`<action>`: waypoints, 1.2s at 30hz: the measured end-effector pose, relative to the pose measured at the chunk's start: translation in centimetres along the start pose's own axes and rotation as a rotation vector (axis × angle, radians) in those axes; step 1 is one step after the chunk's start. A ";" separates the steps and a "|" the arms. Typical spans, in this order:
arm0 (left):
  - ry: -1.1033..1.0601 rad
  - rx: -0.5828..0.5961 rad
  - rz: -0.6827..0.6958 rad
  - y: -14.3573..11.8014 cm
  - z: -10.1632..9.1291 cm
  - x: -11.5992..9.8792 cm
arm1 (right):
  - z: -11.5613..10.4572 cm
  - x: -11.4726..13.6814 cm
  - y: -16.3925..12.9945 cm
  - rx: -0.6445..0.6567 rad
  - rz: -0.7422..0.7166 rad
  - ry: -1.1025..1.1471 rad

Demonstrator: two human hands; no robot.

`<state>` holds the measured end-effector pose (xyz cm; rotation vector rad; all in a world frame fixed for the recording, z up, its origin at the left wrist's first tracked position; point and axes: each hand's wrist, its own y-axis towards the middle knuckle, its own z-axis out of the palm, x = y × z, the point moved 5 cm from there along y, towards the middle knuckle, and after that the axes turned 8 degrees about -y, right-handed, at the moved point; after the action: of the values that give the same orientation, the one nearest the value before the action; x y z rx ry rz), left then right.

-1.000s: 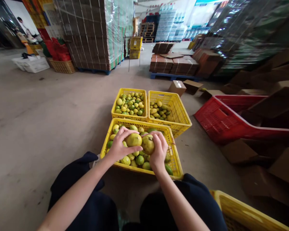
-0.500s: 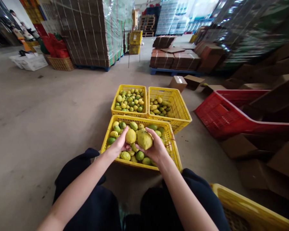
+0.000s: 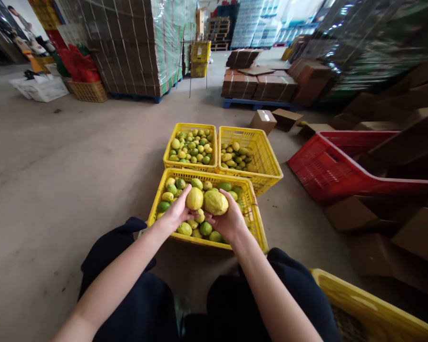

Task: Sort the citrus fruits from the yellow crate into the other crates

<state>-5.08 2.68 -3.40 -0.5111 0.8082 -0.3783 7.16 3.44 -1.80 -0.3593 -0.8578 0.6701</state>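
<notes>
My left hand (image 3: 179,209) is closed around a smooth yellow lemon (image 3: 194,198). In my right hand (image 3: 229,219) lies a larger, bumpy yellow-green lemon (image 3: 216,202), gripped between thumb and fingers. The two fruits are side by side, almost touching, above the near yellow crate (image 3: 156,202). Below my hands, that crate holds many green and yellow lemons (image 3: 206,228); my hands hide some of them.
Behind stand two yellow crates, the left one (image 3: 167,142) filled with lemons, the right one (image 3: 267,156) partly filled. A red crate (image 3: 306,166) and cardboard boxes (image 3: 356,211) lie to the right. Another yellow crate (image 3: 371,304) is at lower right. Wrapped pallets (image 3: 128,52) rise behind.
The lemon in my right hand has turned from a tilted to a more sideways position. The left hand's lemon stays nearly in place. The view has shifted slightly.
</notes>
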 end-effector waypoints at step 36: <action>-0.398 -0.103 0.082 -0.5 0.7 -1.0 | -0.2 0.7 -0.1 -0.103 -0.101 -0.023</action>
<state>-5.27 2.92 -2.13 -0.6236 0.4629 -0.1509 7.66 3.84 -1.51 -0.3983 -0.9280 0.5386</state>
